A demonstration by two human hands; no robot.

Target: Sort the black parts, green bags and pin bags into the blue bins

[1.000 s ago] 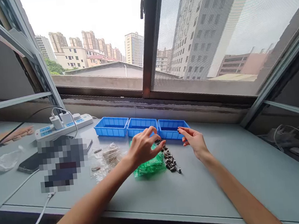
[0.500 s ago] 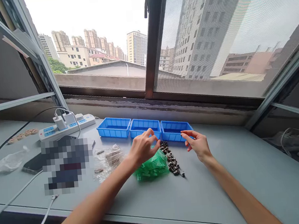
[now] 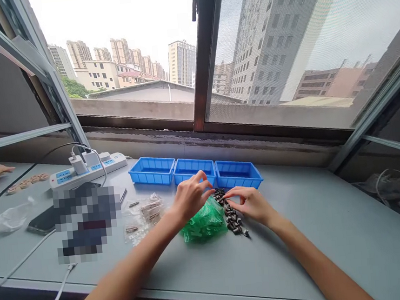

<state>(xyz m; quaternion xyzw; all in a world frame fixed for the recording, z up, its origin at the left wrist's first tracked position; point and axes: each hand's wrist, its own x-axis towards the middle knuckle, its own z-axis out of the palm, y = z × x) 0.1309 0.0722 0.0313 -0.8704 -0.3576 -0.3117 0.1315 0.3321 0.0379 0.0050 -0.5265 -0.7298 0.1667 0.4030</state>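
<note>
Grey table (image 3: 299, 244): broad surface right of the right forearm, front edge crossing beneath both arms. Three blue trays (image 3: 151, 177) rowed behind. Green bag (image 3: 204, 224) centre. Right hand (image 3: 226, 198) down from right tray since last frame, now at dark metal parts (image 3: 233, 219) beside bag; thumb and index slightly parted. Left hand (image 3: 214, 190) over bag's far side, fingertips close; cannot tell if pinching anything.

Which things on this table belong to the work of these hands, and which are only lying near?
In the work, seemingly:
- left hand, right hand
- dark metal parts
- green bag
- probably blue trays

Lying about, seemingly:
- power strip
- phone
- crumpled clear plastic
</note>
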